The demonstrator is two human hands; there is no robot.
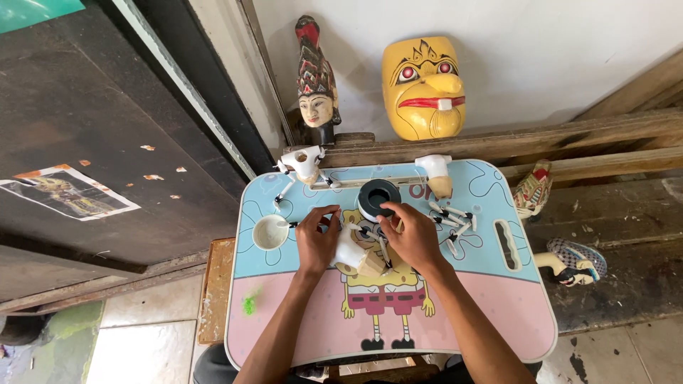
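My left hand (317, 238) and my right hand (411, 236) meet over the middle of a small lap table (491, 299) printed with a cartoon figure. Between them they hold a white and bare-wood puppet body piece (353, 256), the left hand at its left side, the right hand on its right side and thin sticks. A black tape roll (378, 198) lies just beyond my right fingers. Several thin white puppet arm pieces (452, 220) lie to the right of my right hand.
A white cup (270, 232) sits in the table's left recess. Two more white puppet pieces (304, 165) (436, 173) lie at the far edge. A yellow mask (422, 87) and a carved head (316, 85) lean on the wall. Painted puppet parts (569, 259) rest on the right bench.
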